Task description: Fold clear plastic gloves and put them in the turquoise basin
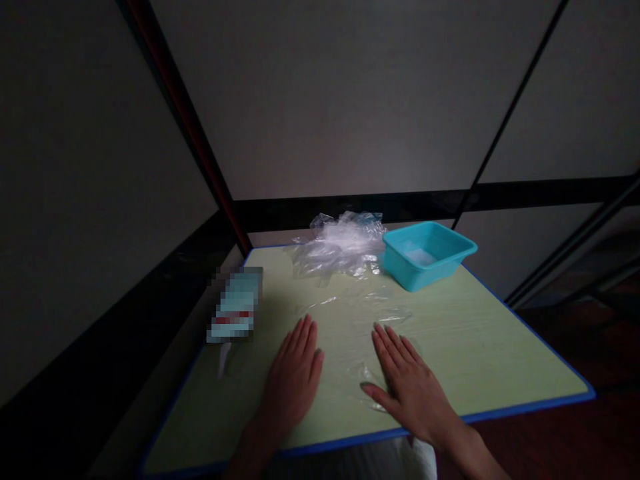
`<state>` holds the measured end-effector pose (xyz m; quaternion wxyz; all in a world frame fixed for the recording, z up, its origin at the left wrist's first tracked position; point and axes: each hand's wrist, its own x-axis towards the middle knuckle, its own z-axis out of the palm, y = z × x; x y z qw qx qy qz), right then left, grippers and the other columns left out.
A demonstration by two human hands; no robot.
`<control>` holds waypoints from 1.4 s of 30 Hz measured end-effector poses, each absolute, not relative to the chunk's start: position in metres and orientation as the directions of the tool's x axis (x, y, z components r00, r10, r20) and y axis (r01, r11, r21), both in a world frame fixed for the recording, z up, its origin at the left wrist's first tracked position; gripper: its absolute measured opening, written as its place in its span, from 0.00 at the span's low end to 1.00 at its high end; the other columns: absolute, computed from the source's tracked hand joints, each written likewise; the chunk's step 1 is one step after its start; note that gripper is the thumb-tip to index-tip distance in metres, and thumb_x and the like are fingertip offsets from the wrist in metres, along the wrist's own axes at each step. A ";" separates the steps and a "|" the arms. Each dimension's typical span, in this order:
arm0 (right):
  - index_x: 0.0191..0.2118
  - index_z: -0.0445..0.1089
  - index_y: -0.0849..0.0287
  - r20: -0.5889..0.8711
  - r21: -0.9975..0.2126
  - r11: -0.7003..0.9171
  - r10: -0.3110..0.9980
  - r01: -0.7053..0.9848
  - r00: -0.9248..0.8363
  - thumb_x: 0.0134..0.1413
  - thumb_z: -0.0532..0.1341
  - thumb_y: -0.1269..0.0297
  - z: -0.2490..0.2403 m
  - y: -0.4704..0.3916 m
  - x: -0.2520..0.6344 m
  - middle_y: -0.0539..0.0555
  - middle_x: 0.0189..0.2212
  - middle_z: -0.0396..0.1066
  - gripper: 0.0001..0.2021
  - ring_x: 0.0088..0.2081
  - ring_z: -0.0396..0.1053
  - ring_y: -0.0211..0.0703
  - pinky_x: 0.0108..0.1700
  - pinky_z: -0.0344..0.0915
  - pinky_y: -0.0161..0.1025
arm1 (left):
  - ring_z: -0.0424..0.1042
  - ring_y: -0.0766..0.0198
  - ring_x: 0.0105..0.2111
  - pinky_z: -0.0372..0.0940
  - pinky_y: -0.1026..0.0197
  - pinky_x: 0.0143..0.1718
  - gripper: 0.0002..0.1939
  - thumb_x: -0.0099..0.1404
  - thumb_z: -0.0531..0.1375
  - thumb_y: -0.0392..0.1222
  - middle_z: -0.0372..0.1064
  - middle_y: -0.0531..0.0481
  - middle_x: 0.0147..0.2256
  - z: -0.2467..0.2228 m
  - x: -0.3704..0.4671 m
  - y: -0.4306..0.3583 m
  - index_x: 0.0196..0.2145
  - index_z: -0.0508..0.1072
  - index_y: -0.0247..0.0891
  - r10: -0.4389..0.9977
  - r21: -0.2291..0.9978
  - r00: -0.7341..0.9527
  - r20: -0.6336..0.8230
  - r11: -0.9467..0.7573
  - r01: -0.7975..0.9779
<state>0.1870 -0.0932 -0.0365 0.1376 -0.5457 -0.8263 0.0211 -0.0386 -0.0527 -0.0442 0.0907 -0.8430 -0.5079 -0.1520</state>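
A thin, clear plastic bag [345, 333] lies spread on the tabletop, with wrinkles and shiny creases; its outline is hard to make out. My left hand [295, 370] rests palm down at its left side, fingers stretched forward. On its right side my right hand [407, 373] lies flat as well, thumb apart and pointing inward over the film. Neither hand grips anything. Beyond the hands, a loose heap of clear plastic bags [345, 243] sits at the far edge of the table.
A turquoise plastic basin [425, 257] with something whitish inside stands at the back right. At the left edge is a pixelated pale package [237, 307]. The pale table [510, 360] has blue edging. Panelled walls [350, 100] rise behind and to the left.
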 end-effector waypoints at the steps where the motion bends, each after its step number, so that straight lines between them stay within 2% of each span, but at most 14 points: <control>1: 0.61 0.38 0.64 0.202 -0.197 0.403 0.909 0.894 -0.365 0.54 0.46 0.45 -0.037 -0.093 0.187 0.57 0.61 0.37 0.36 0.61 0.36 0.50 0.58 0.46 0.50 | 0.46 0.57 0.58 0.51 0.53 0.55 0.23 0.64 0.44 0.40 0.51 0.38 0.57 -0.045 -0.044 -0.053 0.55 0.55 0.26 0.824 0.015 0.438 0.360 -0.475 0.880; 4: 0.62 0.36 0.63 0.208 -0.261 0.426 0.901 0.866 -0.381 0.53 0.48 0.45 -0.035 -0.093 0.190 0.58 0.61 0.36 0.37 0.61 0.36 0.51 0.58 0.44 0.52 | 0.45 0.57 0.58 0.52 0.51 0.55 0.24 0.65 0.43 0.40 0.49 0.39 0.57 -0.046 -0.052 -0.054 0.57 0.52 0.28 0.817 0.092 0.434 0.379 -0.500 0.861; 7: 0.62 0.35 0.59 0.242 -0.394 0.481 0.876 0.783 -0.417 0.53 0.52 0.48 -0.029 -0.096 0.197 0.58 0.61 0.36 0.37 0.61 0.35 0.51 0.58 0.44 0.54 | 0.45 0.59 0.58 0.50 0.51 0.56 0.23 0.65 0.43 0.40 0.47 0.41 0.59 -0.042 -0.054 -0.056 0.58 0.50 0.31 0.829 0.220 0.404 0.386 -0.509 0.832; 9: 0.61 0.43 0.56 0.256 -0.491 0.527 0.848 0.694 -0.463 0.53 0.53 0.51 -0.023 -0.100 0.203 0.57 0.61 0.40 0.32 0.61 0.38 0.49 0.57 0.48 0.51 | 0.46 0.59 0.58 0.50 0.51 0.56 0.22 0.65 0.44 0.40 0.47 0.42 0.59 -0.039 -0.055 -0.058 0.57 0.52 0.33 0.844 0.313 0.381 0.376 -0.503 0.805; 11: 0.55 0.57 0.55 0.260 -0.538 0.578 0.806 0.614 -0.531 0.54 0.55 0.54 -0.018 -0.103 0.209 0.55 0.58 0.50 0.23 0.59 0.44 0.47 0.56 0.53 0.47 | 0.49 0.59 0.57 0.51 0.52 0.56 0.21 0.65 0.45 0.40 0.49 0.44 0.58 -0.036 -0.055 -0.060 0.55 0.56 0.35 0.856 0.393 0.379 0.350 -0.502 0.771; 13: 0.47 0.66 0.56 0.260 -0.522 0.627 0.763 0.578 -0.592 0.53 0.56 0.56 -0.014 -0.107 0.213 0.55 0.54 0.58 0.17 0.57 0.50 0.46 0.54 0.56 0.44 | 0.53 0.60 0.56 0.53 0.53 0.55 0.19 0.64 0.47 0.39 0.54 0.45 0.56 -0.033 -0.055 -0.061 0.53 0.60 0.37 0.856 0.449 0.395 0.333 -0.513 0.732; 15: 0.46 0.66 0.57 0.256 -0.470 0.669 0.728 0.576 -0.636 0.52 0.57 0.55 -0.012 -0.110 0.217 0.56 0.51 0.61 0.17 0.55 0.53 0.46 0.53 0.58 0.44 | 0.58 0.60 0.53 0.56 0.54 0.53 0.17 0.63 0.48 0.37 0.59 0.46 0.53 -0.031 -0.054 -0.063 0.50 0.64 0.39 0.848 0.480 0.416 0.329 -0.529 0.699; 20: 0.55 0.57 0.58 0.215 -0.304 0.752 0.652 0.585 -0.727 0.51 0.56 0.52 -0.012 -0.117 0.222 0.58 0.57 0.53 0.27 0.58 0.47 0.51 0.54 0.56 0.49 | 0.62 0.61 0.50 0.58 0.55 0.52 0.17 0.62 0.50 0.35 0.64 0.47 0.49 -0.030 -0.052 -0.065 0.48 0.66 0.40 0.822 0.464 0.454 0.344 -0.569 0.679; 24: 0.52 0.61 0.60 0.220 -0.237 0.762 0.646 0.602 -0.731 0.55 0.54 0.59 -0.013 -0.123 0.220 0.57 0.56 0.55 0.19 0.58 0.48 0.48 0.53 0.58 0.46 | 0.59 0.60 0.52 0.56 0.54 0.53 0.19 0.59 0.53 0.35 0.61 0.46 0.52 -0.027 -0.053 -0.069 0.50 0.64 0.39 0.793 0.435 0.528 0.304 -0.609 0.663; 27: 0.47 0.66 0.60 0.270 -0.231 0.778 0.628 0.584 -0.730 0.56 0.54 0.63 -0.010 -0.127 0.217 0.56 0.53 0.60 0.14 0.55 0.54 0.46 0.51 0.60 0.44 | 0.54 0.59 0.55 0.53 0.53 0.55 0.27 0.55 0.57 0.37 0.55 0.48 0.55 -0.019 -0.053 -0.073 0.53 0.60 0.41 0.739 0.433 0.633 0.232 -0.661 0.613; 32: 0.40 0.70 0.59 0.282 -0.322 0.772 0.631 0.548 -0.723 0.56 0.53 0.67 0.001 -0.124 0.219 0.55 0.48 0.65 0.09 0.49 0.61 0.45 0.47 0.63 0.42 | 0.49 0.58 0.57 0.47 0.53 0.57 0.38 0.49 0.62 0.39 0.48 0.49 0.58 -0.009 -0.052 -0.077 0.57 0.54 0.42 0.682 0.436 0.722 0.114 -0.687 0.580; 35: 0.39 0.69 0.60 0.316 -0.425 0.731 0.672 0.534 -0.670 0.57 0.52 0.69 0.008 -0.116 0.222 0.56 0.43 0.68 0.09 0.44 0.65 0.43 0.45 0.64 0.43 | 0.48 0.58 0.57 0.48 0.53 0.57 0.39 0.48 0.63 0.41 0.47 0.48 0.59 -0.009 -0.052 -0.077 0.57 0.53 0.41 0.683 0.427 0.723 0.105 -0.688 0.587; 38: 0.37 0.69 0.60 0.336 -0.538 0.663 0.735 0.520 -0.590 0.58 0.51 0.69 0.013 -0.108 0.223 0.56 0.38 0.70 0.10 0.40 0.67 0.41 0.42 0.65 0.41 | 0.51 0.58 0.56 0.51 0.54 0.56 0.34 0.51 0.61 0.39 0.50 0.49 0.58 -0.013 -0.052 -0.076 0.56 0.56 0.42 0.698 0.414 0.699 0.157 -0.689 0.595; 42: 0.37 0.69 0.59 0.315 -0.612 0.601 0.782 0.514 -0.538 0.58 0.51 0.67 0.018 -0.102 0.224 0.54 0.35 0.71 0.10 0.37 0.68 0.41 0.39 0.65 0.40 | 0.59 0.61 0.53 0.56 0.55 0.53 0.22 0.59 0.54 0.36 0.59 0.50 0.53 -0.019 -0.055 -0.072 0.52 0.62 0.43 0.722 0.414 0.645 0.251 -0.683 0.602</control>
